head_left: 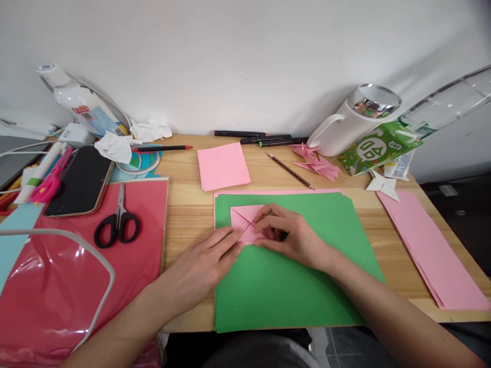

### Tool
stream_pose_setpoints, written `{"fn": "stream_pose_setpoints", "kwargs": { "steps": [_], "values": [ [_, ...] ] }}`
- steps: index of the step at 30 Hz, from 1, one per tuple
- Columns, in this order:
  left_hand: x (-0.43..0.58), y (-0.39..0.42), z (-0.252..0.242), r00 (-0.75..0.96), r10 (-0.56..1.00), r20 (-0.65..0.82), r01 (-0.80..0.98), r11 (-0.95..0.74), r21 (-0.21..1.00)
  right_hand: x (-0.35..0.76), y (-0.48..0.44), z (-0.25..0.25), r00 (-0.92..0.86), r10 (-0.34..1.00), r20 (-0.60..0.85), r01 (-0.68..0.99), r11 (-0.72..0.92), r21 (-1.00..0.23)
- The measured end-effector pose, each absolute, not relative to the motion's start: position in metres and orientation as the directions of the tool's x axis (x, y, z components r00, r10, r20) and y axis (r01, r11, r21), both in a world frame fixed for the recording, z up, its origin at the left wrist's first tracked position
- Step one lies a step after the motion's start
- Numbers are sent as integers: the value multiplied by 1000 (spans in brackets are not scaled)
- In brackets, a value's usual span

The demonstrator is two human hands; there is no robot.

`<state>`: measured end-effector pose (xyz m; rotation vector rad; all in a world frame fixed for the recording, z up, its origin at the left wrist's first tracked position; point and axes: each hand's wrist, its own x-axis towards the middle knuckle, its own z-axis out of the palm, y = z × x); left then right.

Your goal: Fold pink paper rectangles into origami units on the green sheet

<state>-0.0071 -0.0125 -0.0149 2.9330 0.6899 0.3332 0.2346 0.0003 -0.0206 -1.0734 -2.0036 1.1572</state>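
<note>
A small pink square of folded paper (238,217) lies on a stack of green sheets (299,301). Its folded flaps meet along diagonal lines near the middle. My left hand (209,258) rests on the lower left corner of the pink paper, fingers stretched out and fairly flat. On the right side, my right hand (287,232) has its fingers curled and the fingertips pinching the paper's edge, which hides part of that side.
Pink square sheets (223,166) lie behind the green stack, with a pencil (291,171) and folded pink pieces (318,166) to their right. Scissors (119,220) and a phone (82,180) are at left. A white mug (345,125) and pink strips (433,250) stand right.
</note>
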Motion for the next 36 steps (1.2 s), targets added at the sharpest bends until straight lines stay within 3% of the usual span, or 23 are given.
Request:
{"fn": "stream_pose_setpoints", "kwargs": {
  "steps": [8, 19, 30, 36],
  "values": [
    [-9, -14, -15, 873, 460, 164, 436, -885, 164, 233, 2, -23, -540, 827, 159, 370, 402, -838],
    [-16, -11, -2, 905, 375, 204, 352, -926, 137, 234, 3, -22, -542, 826, 153, 387, 408, -827],
    [-14, -13, -16, 856, 482, 189, 435, -868, 242, 234, 4, -22, -544, 825, 152, 399, 413, -819],
    [-7, -11, -9, 845, 478, 239, 428, -873, 232, 233, 5, -21, -542, 829, 134, 412, 401, -818]
  ]
}}
